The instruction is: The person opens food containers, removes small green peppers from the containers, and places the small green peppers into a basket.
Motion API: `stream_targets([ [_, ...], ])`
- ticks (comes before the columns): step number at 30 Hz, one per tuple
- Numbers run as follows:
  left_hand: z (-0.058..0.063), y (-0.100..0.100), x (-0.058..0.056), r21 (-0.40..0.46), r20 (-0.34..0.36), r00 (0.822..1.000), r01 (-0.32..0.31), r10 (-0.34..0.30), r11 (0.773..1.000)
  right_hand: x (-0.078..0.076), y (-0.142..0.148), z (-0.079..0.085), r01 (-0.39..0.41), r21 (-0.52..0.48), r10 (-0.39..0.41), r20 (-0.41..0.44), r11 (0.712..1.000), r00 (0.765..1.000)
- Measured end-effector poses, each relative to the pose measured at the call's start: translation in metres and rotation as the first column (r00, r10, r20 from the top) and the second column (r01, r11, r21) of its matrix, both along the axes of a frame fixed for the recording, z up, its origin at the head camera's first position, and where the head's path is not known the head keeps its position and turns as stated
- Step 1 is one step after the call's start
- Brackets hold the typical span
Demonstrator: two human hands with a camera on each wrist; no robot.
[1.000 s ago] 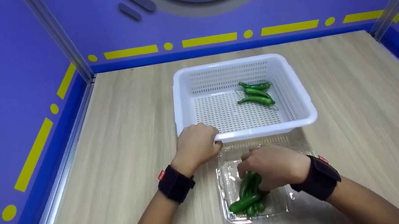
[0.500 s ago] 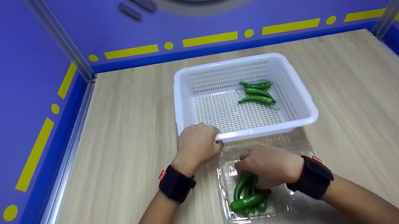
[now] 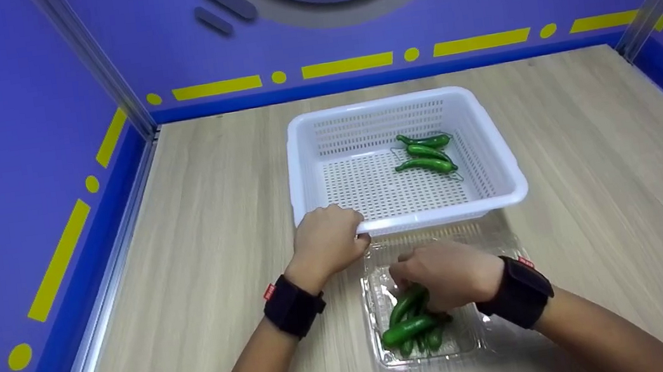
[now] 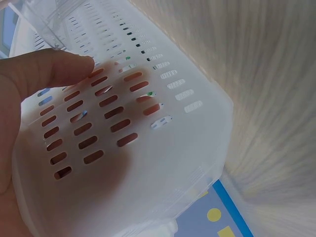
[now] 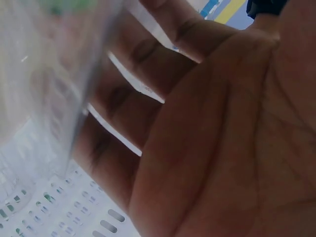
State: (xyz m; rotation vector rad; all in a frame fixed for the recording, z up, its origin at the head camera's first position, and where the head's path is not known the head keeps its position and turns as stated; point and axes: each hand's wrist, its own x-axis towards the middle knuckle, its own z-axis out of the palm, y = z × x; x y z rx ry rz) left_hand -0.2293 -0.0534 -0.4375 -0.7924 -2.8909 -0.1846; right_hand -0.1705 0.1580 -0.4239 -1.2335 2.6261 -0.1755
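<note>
White basket (image 3: 438,217): it sits past the middle of the desk (image 3: 217,194), toward the far edge, and stands just as it did a second ago.
Basket peppers (image 3: 429,165): three green peppers lie close together on its floor, near the right wall, thin loops of thread about them; their number and lie are unchanged.
Transparent container (image 3: 467,331): it rests on the desk in front of the basket's near edge, on the side toward the person.
Container peppers (image 3: 407,331): a heap lies inside; one stout pepper crosses the front of it, its tip toward the container's left wall, while a curved one bows up toward the fingers. That curved one has shifted a little leftward within the last second.
Left hand (image 3: 329,241): it grips the basket at its near-left corner, fingers over the rim, thumb against the outer wall in the left wrist view; its hold is unchanged.
Right hand (image 3: 452,272): it reaches down into the heap with bent fingers, slightly further left than a second ago. The fingertips are hidden, so whether it pinches a pepper cannot be told.
Work so far: the small change is confined to the heap, so the right hand seems to be loosening or choosing among peppers, with the left probably steadying the basket; nothing has crossed between the two vessels over this second.
</note>
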Motion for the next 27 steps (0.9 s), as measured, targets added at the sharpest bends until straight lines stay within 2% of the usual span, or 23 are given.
stream_targets([
  [16,0.000,0.001,0.000,-0.004,0.004,1.000,0.000,0.000,1.000,-0.002,0.002,0.008,-0.030,-0.049,0.029,-0.016,0.998,0.999],
  [24,0.000,0.000,0.001,-0.012,-0.010,1.000,-0.003,0.003,1.000,-0.001,0.007,0.016,-0.056,-0.105,0.044,-0.117,0.993,0.992],
  [27,0.000,0.000,0.001,-0.013,-0.006,1.000,-0.003,0.003,1.000,-0.001,0.009,0.020,-0.057,-0.116,0.042,-0.130,0.992,0.991],
])
